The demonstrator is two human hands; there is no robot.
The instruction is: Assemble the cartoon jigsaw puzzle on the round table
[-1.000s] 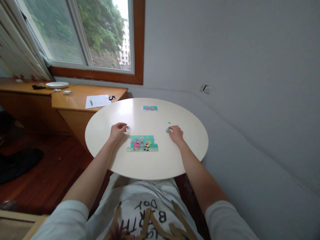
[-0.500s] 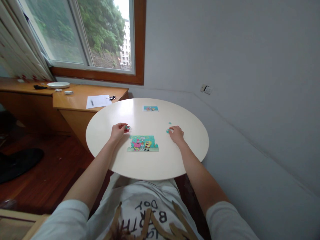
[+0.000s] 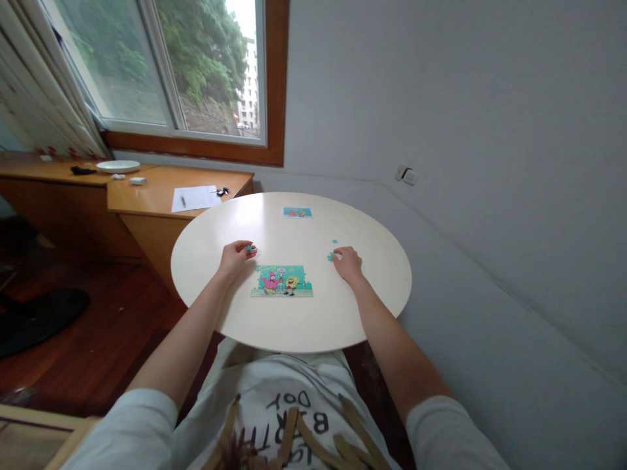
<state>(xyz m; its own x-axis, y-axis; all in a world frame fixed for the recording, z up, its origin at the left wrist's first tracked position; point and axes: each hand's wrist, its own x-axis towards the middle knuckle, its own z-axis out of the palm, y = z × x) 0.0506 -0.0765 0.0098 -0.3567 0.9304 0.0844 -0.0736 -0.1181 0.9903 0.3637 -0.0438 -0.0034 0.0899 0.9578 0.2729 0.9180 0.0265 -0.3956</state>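
A mostly assembled jigsaw puzzle with cartoon figures lies on the white oval table in front of me; its side and upper edges show gaps. Left of its upper corner, my left hand is closed on a small teal puzzle piece, held at the fingertips. To the right, my right hand has its fingers bent down at teal puzzle pieces on the tabletop; whether it grips one is hard to make out. Another loose teal piece lies just beyond that hand.
A small reference picture lies near the table's far edge. A wooden desk adjoins at the left, bearing a paper sheet, keys and a white plate. The wall with a socket stands at the right.
The view has shifted slightly. My left hand's fingers have turned the teal piece a little, so more of its coloured face shows. The right hand stays by the loose pieces.
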